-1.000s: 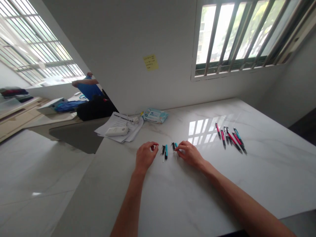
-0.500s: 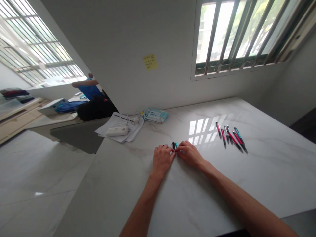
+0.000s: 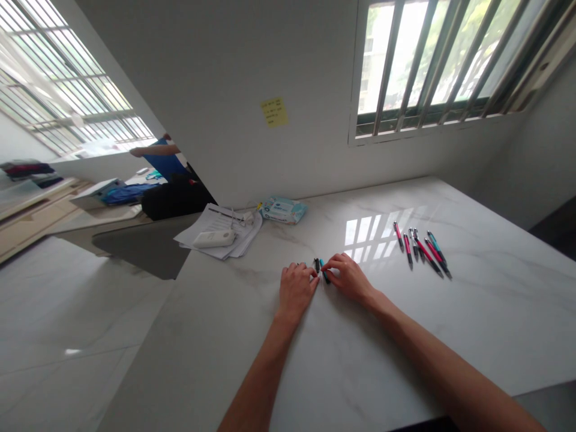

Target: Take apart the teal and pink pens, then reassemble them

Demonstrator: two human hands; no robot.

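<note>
My left hand [image 3: 297, 289] rests on the marble-patterned table [image 3: 360, 372], its fingers curled over pens that it mostly hides. A black pen [image 3: 317, 264] shows just past its fingertips. Close on the right, my right hand [image 3: 347, 276] pinches a teal pen [image 3: 322, 264] that lies alongside the black one. The fingertips of both hands almost meet. Farther right lies a loose group of pens, among them a pink pen [image 3: 407, 251] and another teal pen [image 3: 436, 245], apart from both hands.
Papers [image 3: 245, 243] with a white handheld device [image 3: 215, 239] on them lie at the table's left back edge, beside a wipes packet [image 3: 283, 210]. A yellow note [image 3: 274, 112] sticks to the wall. Another person's arm [image 3: 155, 150] holds blue cloth at far left.
My right fingers have shifted slightly at the teal pen, and more of its lower end now shows below them. My left hand has hardly moved. The other person's blue cloth has shifted slightly.
</note>
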